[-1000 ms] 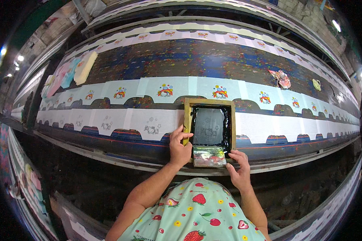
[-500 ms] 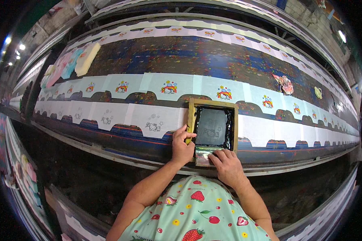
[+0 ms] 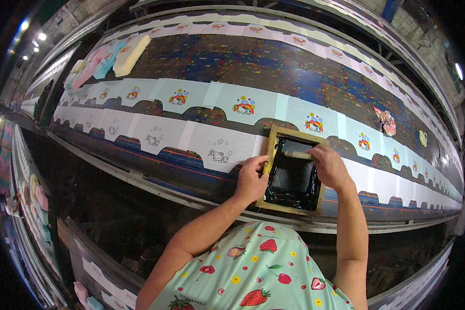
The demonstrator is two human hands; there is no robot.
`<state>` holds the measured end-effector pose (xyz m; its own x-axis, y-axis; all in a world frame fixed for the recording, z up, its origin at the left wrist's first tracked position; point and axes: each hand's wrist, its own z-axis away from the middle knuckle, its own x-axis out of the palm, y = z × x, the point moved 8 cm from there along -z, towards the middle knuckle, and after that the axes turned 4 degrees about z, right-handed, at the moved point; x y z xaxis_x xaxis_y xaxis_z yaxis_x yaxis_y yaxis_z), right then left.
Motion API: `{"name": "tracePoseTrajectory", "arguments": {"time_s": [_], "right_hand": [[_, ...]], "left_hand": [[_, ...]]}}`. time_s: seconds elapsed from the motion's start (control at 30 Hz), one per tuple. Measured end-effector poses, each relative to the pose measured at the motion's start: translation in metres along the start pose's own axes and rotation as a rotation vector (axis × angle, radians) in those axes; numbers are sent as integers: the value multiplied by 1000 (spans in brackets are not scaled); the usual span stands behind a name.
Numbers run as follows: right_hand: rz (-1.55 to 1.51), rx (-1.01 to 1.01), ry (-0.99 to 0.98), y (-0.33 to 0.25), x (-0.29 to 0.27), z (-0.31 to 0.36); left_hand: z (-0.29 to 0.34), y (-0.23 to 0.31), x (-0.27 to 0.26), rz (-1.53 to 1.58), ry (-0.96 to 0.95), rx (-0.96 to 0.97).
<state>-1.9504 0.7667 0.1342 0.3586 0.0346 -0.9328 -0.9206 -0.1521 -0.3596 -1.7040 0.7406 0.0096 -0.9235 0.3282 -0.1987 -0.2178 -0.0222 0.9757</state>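
My left grip [image 3: 253,179] clasps a stiff, yellowish wooden frame [image 3: 298,135] by its side; my right grip [image 3: 331,167], a pale bar [image 3: 297,154], probably slippery.

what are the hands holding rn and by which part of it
The right hand holds the squeegee-like tool by its right end; the left hand grips the wooden frame by its left side.

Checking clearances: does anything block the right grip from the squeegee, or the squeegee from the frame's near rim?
Nothing visible: the right grip holds the squeegee, and only inky screen lies between it and the frame's near rim.
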Motion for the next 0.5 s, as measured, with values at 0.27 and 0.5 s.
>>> {"name": "tracePoseTrajectory", "arguments": {"time_s": [0.27,0.5], "right_hand": [[42,28,73,11,9,-8],[54,29,47,-48,25,56]], "left_hand": [[-7,-3,3,68,-13,-40],[-7,1,3,-6,-39,-11]]}}
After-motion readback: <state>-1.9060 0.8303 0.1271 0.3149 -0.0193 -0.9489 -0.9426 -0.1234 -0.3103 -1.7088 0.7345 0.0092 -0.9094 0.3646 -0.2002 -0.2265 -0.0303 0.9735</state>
